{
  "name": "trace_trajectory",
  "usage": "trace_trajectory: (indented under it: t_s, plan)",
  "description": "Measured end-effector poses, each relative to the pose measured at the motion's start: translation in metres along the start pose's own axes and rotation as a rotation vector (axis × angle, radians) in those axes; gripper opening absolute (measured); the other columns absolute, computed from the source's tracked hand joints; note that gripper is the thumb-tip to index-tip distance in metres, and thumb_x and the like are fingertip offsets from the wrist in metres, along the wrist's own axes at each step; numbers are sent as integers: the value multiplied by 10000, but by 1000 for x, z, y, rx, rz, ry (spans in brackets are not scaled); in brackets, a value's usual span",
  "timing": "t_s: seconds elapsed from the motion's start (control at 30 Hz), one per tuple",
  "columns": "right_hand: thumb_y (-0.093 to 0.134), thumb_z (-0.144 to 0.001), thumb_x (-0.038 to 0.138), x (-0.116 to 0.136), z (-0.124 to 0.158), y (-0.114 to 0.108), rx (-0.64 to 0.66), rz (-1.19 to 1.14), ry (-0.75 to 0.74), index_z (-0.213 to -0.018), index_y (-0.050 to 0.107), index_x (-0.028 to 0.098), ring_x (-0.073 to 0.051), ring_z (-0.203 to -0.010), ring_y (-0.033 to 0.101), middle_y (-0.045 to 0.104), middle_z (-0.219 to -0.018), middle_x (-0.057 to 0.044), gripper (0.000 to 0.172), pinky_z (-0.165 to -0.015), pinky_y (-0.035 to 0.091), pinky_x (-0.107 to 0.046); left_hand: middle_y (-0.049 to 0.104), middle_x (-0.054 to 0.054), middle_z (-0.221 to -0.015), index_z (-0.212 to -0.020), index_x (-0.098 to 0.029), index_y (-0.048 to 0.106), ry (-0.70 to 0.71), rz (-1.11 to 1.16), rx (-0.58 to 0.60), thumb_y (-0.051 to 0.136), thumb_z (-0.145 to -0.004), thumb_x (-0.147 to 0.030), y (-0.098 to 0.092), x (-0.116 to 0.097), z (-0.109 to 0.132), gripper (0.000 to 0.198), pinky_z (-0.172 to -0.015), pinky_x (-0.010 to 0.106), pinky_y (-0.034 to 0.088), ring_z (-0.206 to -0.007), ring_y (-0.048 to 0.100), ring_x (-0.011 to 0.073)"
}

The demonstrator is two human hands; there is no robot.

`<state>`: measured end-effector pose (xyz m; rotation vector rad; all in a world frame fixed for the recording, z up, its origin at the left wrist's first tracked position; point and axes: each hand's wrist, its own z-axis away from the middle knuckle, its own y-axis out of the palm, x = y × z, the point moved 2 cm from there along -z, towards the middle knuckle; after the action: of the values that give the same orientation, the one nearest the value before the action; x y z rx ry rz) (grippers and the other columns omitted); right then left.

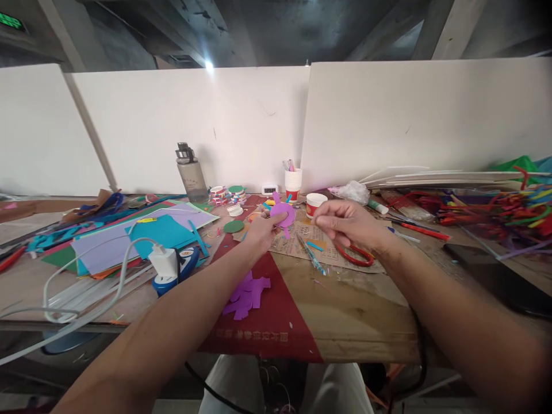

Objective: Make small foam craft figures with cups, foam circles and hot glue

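With my left hand (260, 231), I'm holding a purple disc (281, 216) above the middle of the worktop (26, 290), well in from its near edge, my thumb lying across the face and my fingers supporting it behind. My right hand (340, 223) is hovering near the paper cup (316, 202), thumb and forefinger curling together; I can't tell whether anything tiny is sitting between them.

The disc is looking like card: very light, fairly stiff across its face, hardly slippery. Thin purple and blue strips are sticking out around its rim, and I'm judging those the weak part, likely to bend or tear under a careless finger. Pinching the flat face just inside the rim, between two strips, is seeming the safest hold. Loose purple strips (246, 296) are lying toward the worktop's near edge, equally flimsy, best lifted singly by an end.
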<state>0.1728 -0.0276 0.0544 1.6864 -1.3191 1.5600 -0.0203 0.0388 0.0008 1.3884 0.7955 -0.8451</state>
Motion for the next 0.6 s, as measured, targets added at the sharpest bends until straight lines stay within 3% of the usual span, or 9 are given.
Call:
trace_trajectory:
  t_s: [0.03, 0.1, 0.27, 0.4, 0.5, 0.6]
  plan:
    - [717, -767, 512, -7, -1, -8, -120, 3, -10, -836, 648, 172, -38, -349, 330, 503, -505, 76, 354, -358, 240, -192, 666, 14, -699, -740, -128, 620, -2, -7, -4, 838, -556, -31, 0, 0, 1, 302, -481, 199, 358, -584, 571, 83]
    - [713, -768, 513, -21, -2, -18, -214, 82, 14, -787, 646, 168, -45, -371, 316, 455, -461, 84, 352, -378, 234, -197, 673, 18, -724, -751, -129, 633, -2, -32, -19, 840, -556, -33, 1, 0, 1, 300, -479, 200, 354, -598, 570, 83]
    - [683, -811, 453, -26, 4, -13, -112, 274, -30, -784, 698, 168, -70, -525, 458, 605, -670, 15, 286, -493, 344, -215, 691, 28, -796, -750, -142, 646, 43, -50, -70, 838, -576, -62, -3, -3, 0, 272, -511, 201, 392, -673, 597, 98]
    - [684, -807, 438, -13, 10, -11, -144, 182, -33, -949, 702, 197, -43, -419, 397, 618, -739, 24, 280, -410, 285, -215, 695, 22, -804, -718, -149, 632, 44, -28, -86, 830, -592, -57, -5, -6, -2, 252, -520, 188, 404, -672, 593, 87]
    - [664, -812, 465, -7, 11, -22, -339, 146, -113, -960, 681, 198, -50, -375, 358, 558, -629, 51, 306, -391, 268, -221, 690, 23, -780, -718, -141, 630, 25, -36, -64, 816, -613, -41, -4, -6, -3, 236, -509, 185, 405, -653, 594, 83]
    - [596, -843, 493, -11, 13, -48, -682, 339, -110, -900, 673, 189, -107, -432, 441, 530, -558, 34, 319, -432, 335, -245, 682, 31, -746, -739, -120, 639, -4, -30, -13, 785, -660, -29, -1, -6, -2, 190, -487, 182, 406, -614, 589, 77]
